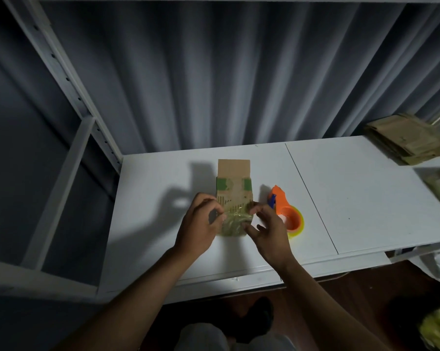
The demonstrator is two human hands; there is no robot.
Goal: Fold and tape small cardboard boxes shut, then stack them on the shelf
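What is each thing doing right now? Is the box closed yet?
cardboard box: lying on the shelf, far flap sticking out, near end covered in clear tape.
left hand: pinching the tape at the box's left edge.
right hand: fingers spread, fingertips on the tape.
tape dispenser: set down right of the box, nobody holding it.
flat cardboard pile: stacked at far right, not folded yet.
shelf: white, holds everything.

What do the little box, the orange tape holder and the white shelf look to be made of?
The box looks like brown cardboard, matte, with green print; its near end shines under what seems clear tape. The tape holder looks like glossy orange plastic with a blue part, carrying a yellowish, see-through roll. The shelf has a smooth white board, perhaps laminate, in a pale, probably painted metal frame with punched holes.
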